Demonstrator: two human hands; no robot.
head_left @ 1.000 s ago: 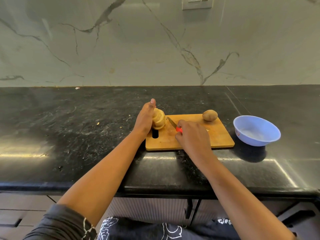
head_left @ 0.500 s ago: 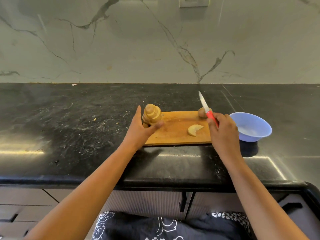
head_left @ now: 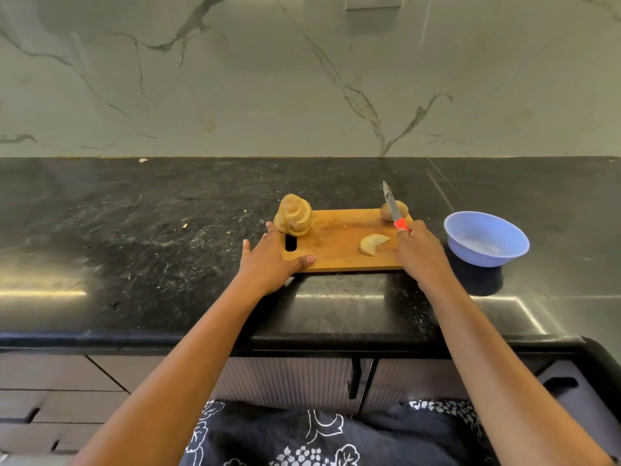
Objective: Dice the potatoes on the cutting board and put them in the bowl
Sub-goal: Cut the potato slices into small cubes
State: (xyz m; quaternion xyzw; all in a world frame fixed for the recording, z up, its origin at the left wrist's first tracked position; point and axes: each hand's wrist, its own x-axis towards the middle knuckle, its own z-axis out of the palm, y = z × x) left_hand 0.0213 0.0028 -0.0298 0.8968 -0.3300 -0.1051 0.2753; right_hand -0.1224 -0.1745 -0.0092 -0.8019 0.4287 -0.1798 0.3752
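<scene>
We find the wooden cutting board [head_left: 342, 243] lying on the black desk [head_left: 134, 230], nearer its front edge than the back wall. At the board's left end a sliced potato [head_left: 294, 215] stands as a leaning stack of rounds, just behind the handle slot. One crescent slice [head_left: 373, 244] lies flat toward the right end. A whole unpeeled potato [head_left: 400, 210] sits at the far right corner.

The left hand [head_left: 272, 260] lies flat with its fingers straight, over the board's near left corner, and holds nothing. The right hand [head_left: 420, 253] grips the red handle of a small knife [head_left: 389, 200], blade raised and pointing away, crossing in front of the whole potato.

The light blue bowl [head_left: 477, 257] stands on the desk just right of the board, not touching it. Its inside shows only plain blue wall and a pale sheen.
</scene>
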